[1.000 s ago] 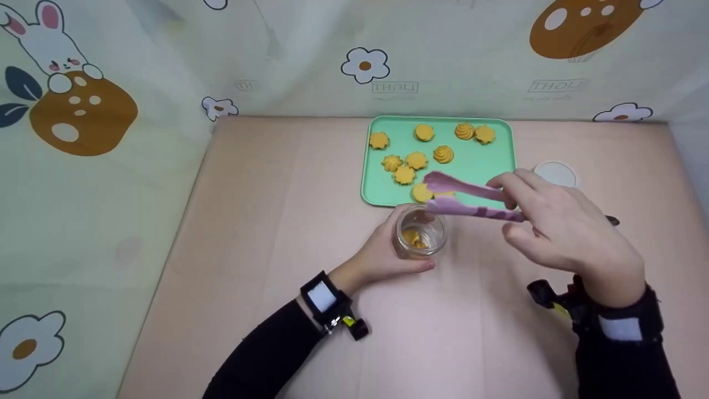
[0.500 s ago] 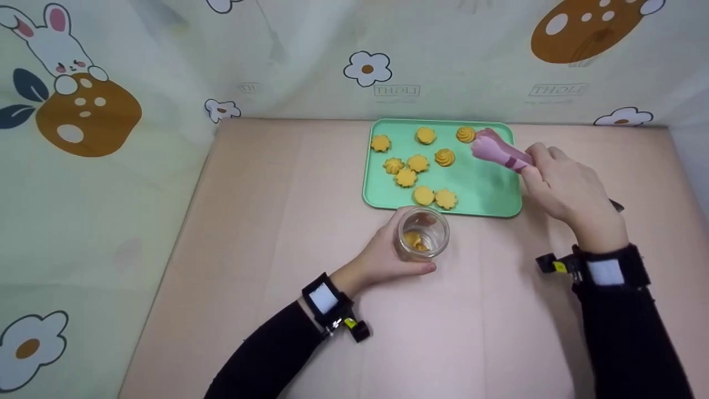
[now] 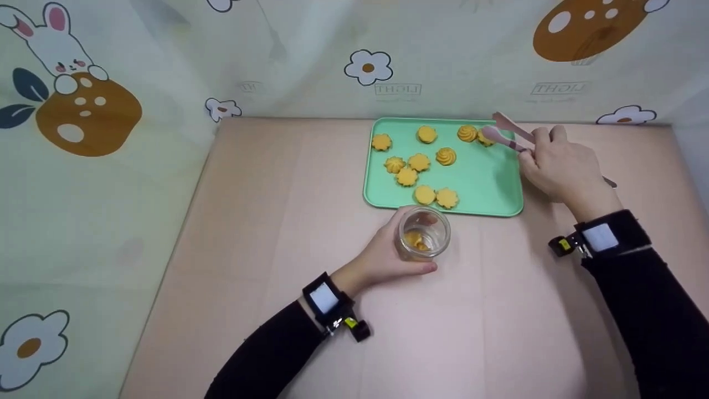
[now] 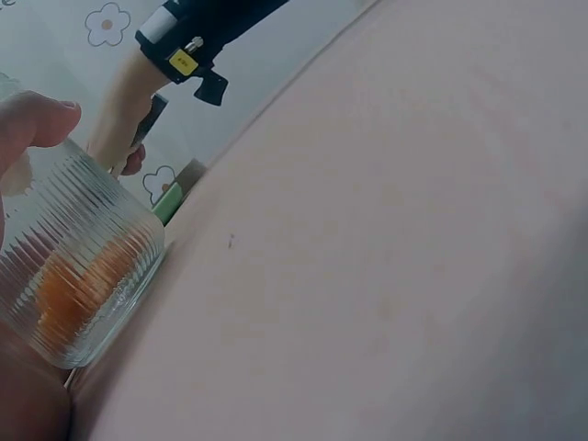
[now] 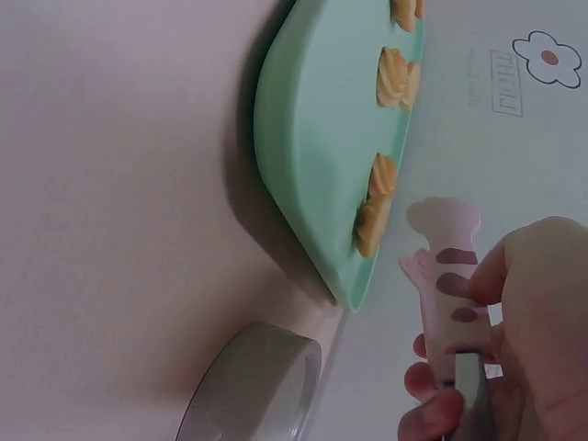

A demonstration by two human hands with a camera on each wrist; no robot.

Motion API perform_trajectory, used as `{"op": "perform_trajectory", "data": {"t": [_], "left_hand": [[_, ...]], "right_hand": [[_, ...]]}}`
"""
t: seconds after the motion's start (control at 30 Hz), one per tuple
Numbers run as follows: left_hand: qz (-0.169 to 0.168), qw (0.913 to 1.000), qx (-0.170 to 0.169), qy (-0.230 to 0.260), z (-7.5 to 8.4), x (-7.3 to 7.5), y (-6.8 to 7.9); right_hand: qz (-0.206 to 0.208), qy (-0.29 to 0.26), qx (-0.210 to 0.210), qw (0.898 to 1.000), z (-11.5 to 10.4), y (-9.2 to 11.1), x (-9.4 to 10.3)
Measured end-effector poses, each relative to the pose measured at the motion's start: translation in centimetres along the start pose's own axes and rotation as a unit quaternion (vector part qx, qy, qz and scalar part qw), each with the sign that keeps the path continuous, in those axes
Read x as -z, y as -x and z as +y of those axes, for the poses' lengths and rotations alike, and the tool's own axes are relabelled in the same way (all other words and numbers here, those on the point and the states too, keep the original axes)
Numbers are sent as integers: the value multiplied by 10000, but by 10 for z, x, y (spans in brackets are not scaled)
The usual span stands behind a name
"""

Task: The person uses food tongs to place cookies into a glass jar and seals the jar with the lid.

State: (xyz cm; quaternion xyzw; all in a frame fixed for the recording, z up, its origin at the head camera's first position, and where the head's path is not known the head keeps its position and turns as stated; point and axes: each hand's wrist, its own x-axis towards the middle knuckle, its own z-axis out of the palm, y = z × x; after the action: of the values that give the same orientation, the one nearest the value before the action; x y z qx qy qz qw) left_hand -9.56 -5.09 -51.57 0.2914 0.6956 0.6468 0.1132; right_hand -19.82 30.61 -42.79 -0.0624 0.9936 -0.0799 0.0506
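Note:
My left hand grips a ribbed glass jar just in front of the tray. Inside the jar lie some golden cookies, showing through the glass in the left wrist view. My right hand holds pink tongs with paw-like spots and a metal handle. Their arms stand apart over the far right corner of the green tray, overlapping a flower-shaped cookie in the head view. A swirled cookie sits right beside that one.
Several more cookies are spread over the left and middle of the tray. A pale round lid lies on the table near the tray's right corner. A patterned curtain hangs behind the table's back edge.
My right hand has carried the tongs from above the jar to the tray's far right corner. Over the last half second the tongs' tips have spread apart. The left hand stays on the jar.

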Motion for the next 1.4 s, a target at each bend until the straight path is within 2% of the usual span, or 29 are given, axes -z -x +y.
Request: {"op": "perform_trajectory", "data": {"t": [0.37, 0.67, 0.93, 1.4], "left_hand": [[2, 10000, 20, -1, 0, 0, 0], [35, 10000, 36, -11, -1, 1, 1], [14, 10000, -17, -40, 0, 1, 0], [13, 10000, -14, -4, 0, 0, 0]], "right_hand": [[-370, -196, 268, 9988, 4, 1, -2], [-639, -434, 113, 9969, 2, -2, 0], [-570, -454, -18, 9973, 1, -2, -4], [-19, -346, 493, 9982, 1, 3, -5]]}}
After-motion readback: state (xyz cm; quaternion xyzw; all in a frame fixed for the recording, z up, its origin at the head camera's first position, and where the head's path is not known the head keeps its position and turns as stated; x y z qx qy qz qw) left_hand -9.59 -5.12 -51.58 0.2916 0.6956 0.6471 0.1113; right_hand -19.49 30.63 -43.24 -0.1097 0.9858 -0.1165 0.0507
